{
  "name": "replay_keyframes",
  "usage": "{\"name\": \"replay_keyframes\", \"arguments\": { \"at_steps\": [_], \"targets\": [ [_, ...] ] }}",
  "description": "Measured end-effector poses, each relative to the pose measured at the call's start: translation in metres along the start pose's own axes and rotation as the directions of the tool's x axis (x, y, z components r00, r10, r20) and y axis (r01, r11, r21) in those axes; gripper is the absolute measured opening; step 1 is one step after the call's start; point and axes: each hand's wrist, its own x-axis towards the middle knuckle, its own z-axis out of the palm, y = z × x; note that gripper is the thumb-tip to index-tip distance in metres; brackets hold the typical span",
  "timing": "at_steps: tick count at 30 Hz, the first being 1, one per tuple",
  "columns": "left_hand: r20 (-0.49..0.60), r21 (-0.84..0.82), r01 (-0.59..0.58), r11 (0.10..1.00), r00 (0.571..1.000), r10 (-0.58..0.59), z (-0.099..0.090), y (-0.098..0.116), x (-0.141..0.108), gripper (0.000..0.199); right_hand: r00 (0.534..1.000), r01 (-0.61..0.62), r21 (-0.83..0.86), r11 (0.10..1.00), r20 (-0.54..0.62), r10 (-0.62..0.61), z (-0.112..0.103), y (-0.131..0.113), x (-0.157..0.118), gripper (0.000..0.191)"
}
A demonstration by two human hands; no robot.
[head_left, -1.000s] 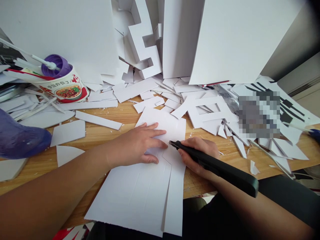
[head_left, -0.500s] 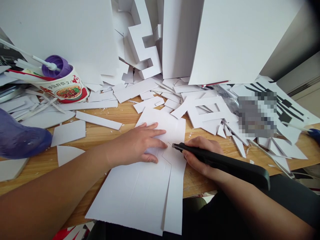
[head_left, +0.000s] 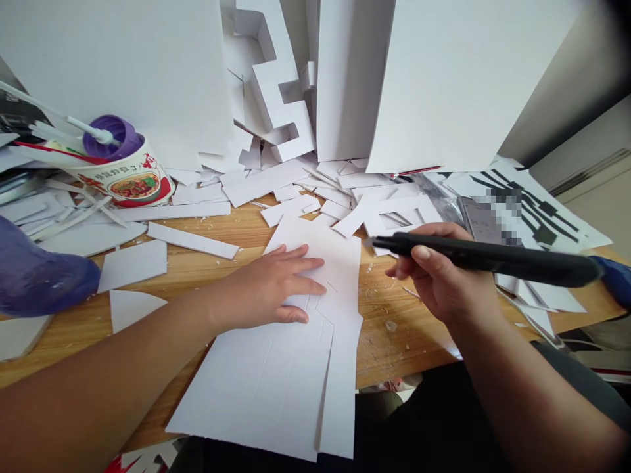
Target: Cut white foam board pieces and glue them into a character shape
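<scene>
Head-worn view, forward and down

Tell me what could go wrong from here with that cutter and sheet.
The left hand lies flat on the white sheet, its fingertips close to a short line; if the black cutter in the right hand came down there and slipped, it could nick them.

The sheet's near end juts past the edge of the wooden table, so pressing there might bend it.
</scene>
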Motion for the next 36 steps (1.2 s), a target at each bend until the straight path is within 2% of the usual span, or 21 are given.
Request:
{"name": "replay_keyframes", "arguments": {
  "at_steps": [2, 5, 7, 12, 20, 23, 30, 36],
  "targets": [
    [-0.002, 0.003, 0.003, 1.000, 1.000, -0.003, 0.000, 0.001, 0.000, 0.042, 0.986, -0.135, 0.022, 0.991, 0.101, 0.132, -0.002, -0.003, 0.009, 0.029],
    [-0.021, 0.000, -0.001, 1.000, 1.000, 0.001, 0.002, 0.001, -0.001, 0.044, 0.906, -0.346, -0.014, 0.938, 0.254, 0.338, -0.001, -0.003, 0.016, 0.034],
    [-0.040, -0.003, -0.011, 1.000, 0.999, 0.011, 0.004, 0.001, -0.002, 0.045, 0.867, -0.398, -0.034, 0.917, 0.314, 0.388, 0.001, -0.001, 0.019, 0.035],
    [-0.043, 0.008, -0.005, 1.000, 0.999, 0.006, 0.006, 0.004, -0.003, 0.047, 0.894, -0.296, -0.109, 0.949, 0.319, 0.316, 0.014, 0.009, 0.031, 0.023],
    [-0.041, 0.023, -0.020, 1.000, 0.999, 0.021, 0.006, 0.006, 0.000, 0.048, 0.871, -0.198, -0.218, 0.956, 0.408, 0.274, 0.038, 0.025, 0.047, 0.014],
    [-0.050, 0.020, -0.026, 0.999, 0.998, 0.027, 0.009, 0.003, -0.001, 0.048, 0.880, -0.148, -0.269, 0.952, 0.403, 0.251, 0.042, 0.028, 0.048, 0.013],
    [-0.064, 0.005, -0.021, 1.000, 0.998, 0.021, 0.013, 0.002, -0.002, 0.051, 0.881, -0.167, -0.265, 0.950, 0.392, 0.265, 0.042, 0.031, 0.049, 0.015],
    [-0.075, 0.001, -0.022, 1.000, 0.997, 0.022, 0.012, 0.003, -0.001, 0.050, 0.884, -0.141, -0.328, 0.934, 0.384, 0.268, 0.044, 0.029, 0.047, 0.017]
  ]
}}
